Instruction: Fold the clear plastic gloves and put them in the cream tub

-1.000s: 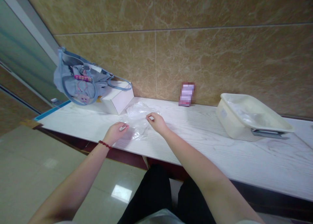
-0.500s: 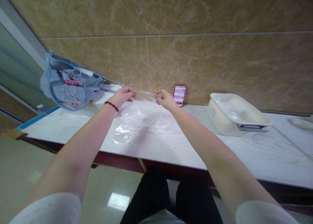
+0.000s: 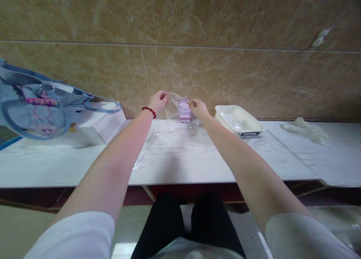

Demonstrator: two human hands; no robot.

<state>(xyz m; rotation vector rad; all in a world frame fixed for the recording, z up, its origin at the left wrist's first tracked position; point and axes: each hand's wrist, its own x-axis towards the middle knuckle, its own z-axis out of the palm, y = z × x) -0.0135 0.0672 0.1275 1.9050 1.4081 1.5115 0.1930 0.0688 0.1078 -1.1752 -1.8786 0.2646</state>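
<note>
A clear plastic bag is stretched between my two hands above the back of the table. My left hand, with a red bead bracelet at the wrist, pinches one side of it. On the other side, the fingers of my right hand are closed on the bag's edge. Behind the see-through film a phone with a pale purple screen leans against the wall. Another clear plastic bag lies flat on the white table, partly covered by my left forearm.
To the left, a light blue handbag rests by a white box. A cream plastic bin with clear plastic inside stands right of my right hand. Farther right lie whitish gloves. The tiled wall closes off the back.
My view has turned to the right. My hands have moved right with the plastic bag, which now hangs in front of the phone and looks more opened out.
</note>
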